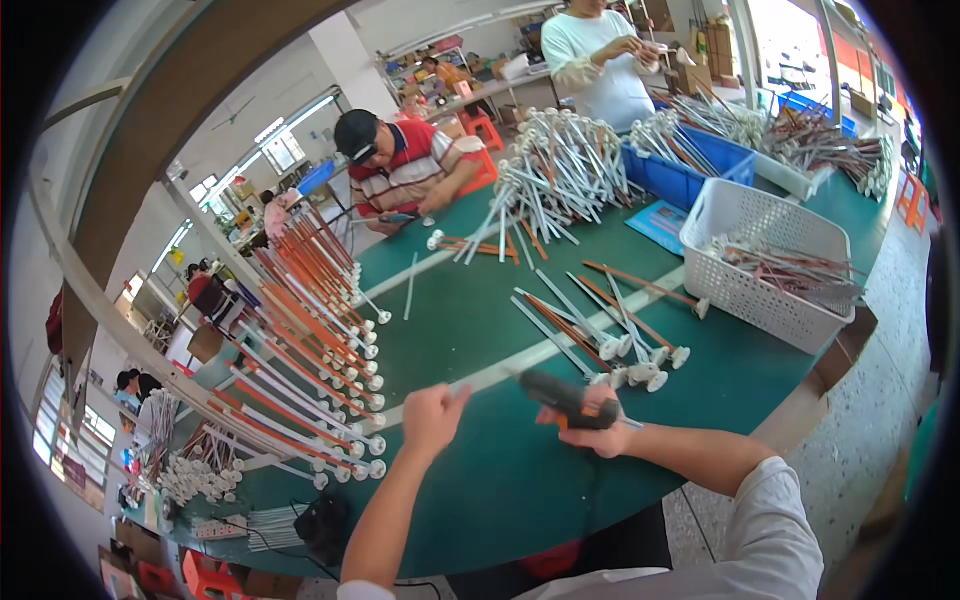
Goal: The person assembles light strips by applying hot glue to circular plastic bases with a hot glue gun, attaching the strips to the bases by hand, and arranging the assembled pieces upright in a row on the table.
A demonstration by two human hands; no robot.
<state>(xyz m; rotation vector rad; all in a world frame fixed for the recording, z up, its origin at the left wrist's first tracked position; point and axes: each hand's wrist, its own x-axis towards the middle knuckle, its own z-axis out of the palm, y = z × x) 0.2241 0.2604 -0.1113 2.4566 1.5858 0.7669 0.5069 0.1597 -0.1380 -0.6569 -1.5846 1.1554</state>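
My right hand [592, 438], at the middle of the near side of the table, is closed around a dark grey and orange glue gun [570, 400]. A pale stick pokes out of the gun's back end, and its nozzle is smeared by motion. To the left, my left hand [432, 420] is raised over the green table with its fingers curled together; what they hold, if anything, is hidden. Just beyond the gun lies a loose group of white and orange rods with white round ends [640, 375]. Left of my left hand, a long row of similar rods [330, 400] lies side by side.
A white perforated basket [765, 270] holding rods stands at the right, with a blue bin [690, 170] behind it. A big rod heap [565, 165] lies at the back. Two co-workers [410, 165] work across the table. Pale sticks [275, 530] and a power strip [220, 527] are near left.
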